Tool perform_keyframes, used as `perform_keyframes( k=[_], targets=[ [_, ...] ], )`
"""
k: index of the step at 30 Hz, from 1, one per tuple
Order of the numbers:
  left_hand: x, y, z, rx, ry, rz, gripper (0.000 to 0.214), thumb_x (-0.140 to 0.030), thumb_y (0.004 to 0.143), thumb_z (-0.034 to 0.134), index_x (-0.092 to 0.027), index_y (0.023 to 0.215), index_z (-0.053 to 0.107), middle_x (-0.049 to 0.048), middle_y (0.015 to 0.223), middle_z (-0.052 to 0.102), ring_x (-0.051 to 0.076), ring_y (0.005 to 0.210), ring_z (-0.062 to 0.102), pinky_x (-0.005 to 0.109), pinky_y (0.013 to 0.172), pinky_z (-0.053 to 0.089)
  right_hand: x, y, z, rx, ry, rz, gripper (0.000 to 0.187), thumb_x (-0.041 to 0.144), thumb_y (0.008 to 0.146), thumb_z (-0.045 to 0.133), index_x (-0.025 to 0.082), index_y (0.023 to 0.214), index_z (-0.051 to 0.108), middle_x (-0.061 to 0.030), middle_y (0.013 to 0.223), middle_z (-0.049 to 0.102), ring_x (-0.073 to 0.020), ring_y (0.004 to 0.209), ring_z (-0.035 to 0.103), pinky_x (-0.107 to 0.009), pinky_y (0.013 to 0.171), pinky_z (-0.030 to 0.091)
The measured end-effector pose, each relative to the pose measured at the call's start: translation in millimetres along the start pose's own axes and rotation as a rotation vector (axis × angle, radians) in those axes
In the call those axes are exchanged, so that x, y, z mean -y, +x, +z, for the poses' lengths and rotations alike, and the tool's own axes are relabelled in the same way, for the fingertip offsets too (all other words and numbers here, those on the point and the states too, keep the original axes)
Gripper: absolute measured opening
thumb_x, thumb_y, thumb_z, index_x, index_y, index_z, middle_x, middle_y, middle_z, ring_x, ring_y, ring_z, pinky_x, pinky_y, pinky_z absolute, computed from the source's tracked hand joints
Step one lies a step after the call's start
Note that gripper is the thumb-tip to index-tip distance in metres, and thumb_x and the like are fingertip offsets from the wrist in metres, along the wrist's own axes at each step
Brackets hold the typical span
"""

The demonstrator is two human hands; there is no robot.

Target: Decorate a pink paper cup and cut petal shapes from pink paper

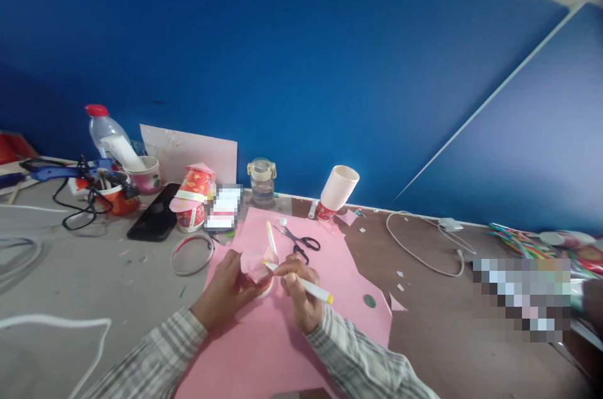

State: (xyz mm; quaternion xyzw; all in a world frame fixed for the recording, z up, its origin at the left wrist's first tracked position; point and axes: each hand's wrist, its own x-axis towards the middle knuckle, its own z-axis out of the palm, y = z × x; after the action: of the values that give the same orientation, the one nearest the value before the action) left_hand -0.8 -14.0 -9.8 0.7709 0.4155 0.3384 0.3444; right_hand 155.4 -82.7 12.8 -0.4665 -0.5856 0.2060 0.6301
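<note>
One white marker (318, 291) is clamped in the grip of your right hand (305, 310) at lower centre of the frame, while your left hand (227, 293) clasps a partly hidden red cup (267, 288) beside it.

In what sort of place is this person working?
Probably a craft desk: the right hand holds a marker, scissors lie on pink paper, and a stack of cups stands nearby.
</note>
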Motion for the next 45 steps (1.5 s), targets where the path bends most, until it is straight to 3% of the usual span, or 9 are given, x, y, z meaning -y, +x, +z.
perform_keyframes(
  k=[15, 22, 31, 45],
  targets=[
    [-1.5, -0.2, -0.5, 0.009, -0.025, -0.046, 0.035, -0.046, 0.053, 0.069, -0.027, 0.063, 0.042, -0.0113, 0.064, 0.043, 0.008, 0.041, 0.047, 0.024, 0.035, 0.042, -2.5, 0.7, -2.6, 0.028, 0.001, -0.01, 0.031, 0.032, 0.082, 0.041, 0.021, 0.073, 0.068, 0.0037, 0.047, 0.051, -0.0146, 0.048, 0.047, -0.032, 0.062, 0.041],
    [-2.7, -0.7, -1.2, -0.003, -0.011, -0.024, 0.034, -0.048, 0.054, 0.068, -0.028, 0.062, 0.042, -0.0112, 0.064, 0.042, 0.009, 0.045, 0.049, 0.026, 0.042, 0.046, -1.2, 1.5, -2.4, 0.045, -0.006, -0.031, 0.032, 0.034, 0.083, 0.041, 0.021, 0.073, 0.068, 0.0044, 0.045, 0.049, -0.015, 0.049, 0.047, -0.032, 0.061, 0.04],
    [-1.4, -0.5, -0.8, 0.008, -0.015, -0.036, 0.034, -0.049, 0.054, 0.068, -0.027, 0.063, 0.043, -0.0107, 0.066, 0.043, 0.009, 0.044, 0.048, 0.025, 0.039, 0.044, 3.6, 3.8, -1.2, 0.061, -0.001, -0.057, 0.034, 0.035, 0.084, 0.04, 0.02, 0.072, 0.068, 0.0057, 0.042, 0.045, -0.014, 0.046, 0.045, -0.03, 0.058, 0.039],
    [0.7, -0.7, 0.1, 0.015, -0.027, -0.044, 0.035, -0.046, 0.054, 0.069, -0.028, 0.063, 0.041, -0.0109, 0.065, 0.044, 0.008, 0.042, 0.049, 0.025, 0.038, 0.044, 5.9, 4.7, -1.1, 0.058, -0.01, -0.083, 0.031, 0.032, 0.084, 0.041, 0.022, 0.072, 0.068, 0.0042, 0.046, 0.051, -0.0145, 0.048, 0.048, -0.03, 0.059, 0.039]
  ],
)
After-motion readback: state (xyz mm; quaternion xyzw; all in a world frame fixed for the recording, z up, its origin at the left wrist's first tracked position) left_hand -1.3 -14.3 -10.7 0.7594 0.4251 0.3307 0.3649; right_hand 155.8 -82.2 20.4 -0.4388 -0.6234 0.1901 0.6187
